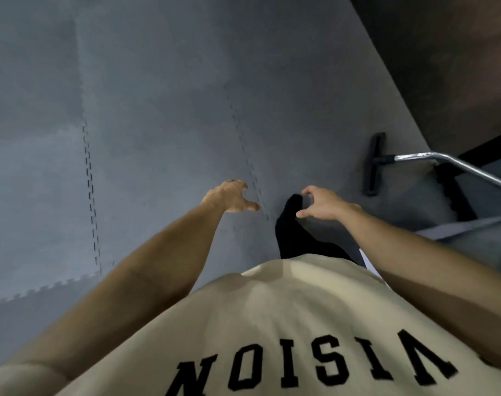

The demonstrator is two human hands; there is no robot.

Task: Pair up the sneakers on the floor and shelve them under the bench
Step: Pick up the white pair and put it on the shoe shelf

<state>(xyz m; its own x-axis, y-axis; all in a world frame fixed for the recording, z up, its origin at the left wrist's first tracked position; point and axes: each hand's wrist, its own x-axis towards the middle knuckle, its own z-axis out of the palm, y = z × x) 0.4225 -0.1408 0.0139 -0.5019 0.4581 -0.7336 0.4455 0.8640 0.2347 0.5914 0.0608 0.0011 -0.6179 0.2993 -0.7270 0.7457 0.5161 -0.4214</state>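
Observation:
No sneakers and no bench show in the head view. My left hand (230,197) is stretched out in front of me over the grey floor mats, fingers apart and curled, holding nothing. My right hand (320,204) hangs a little to its right, also with fingers spread and nothing in them. Just under the right hand sits my black-socked foot and dark trouser leg (293,230). My beige shirt with black letters fills the bottom of the view.
Grey interlocking foam mats (158,138) cover the floor. A black vacuum floor head (373,164) on a metal tube (455,164) lies at the right. Dark wooden flooring (458,67) begins at the upper right. A grey object (472,224) sits at the right edge.

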